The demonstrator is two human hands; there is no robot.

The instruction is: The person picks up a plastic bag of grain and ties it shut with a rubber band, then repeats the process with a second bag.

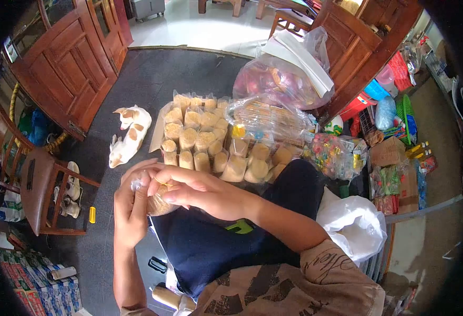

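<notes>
At the far left a wooden chair stands on the dark floor, with a pair of sandals beside it and printed cartons below. A small white-and-tan dog lies on the floor, a little apart from the packed goods.

The left hand is clenched around a small plastic bag of tan filling, its fingers pinching the clear neck of the bag. The right hand lies over the top of the same bag, fingers closed on it, so the bag sits between both hands just above the person's lap.

Just beyond the hands, rows of filled bags stand upright and packed close together. Behind them lies a clear sack of flat packets, then a big bag of pink items. Further right sit a bag of colourful sweets and a white plastic bag against the knee. Open floor lies mostly at upper left, towards the wooden door.
</notes>
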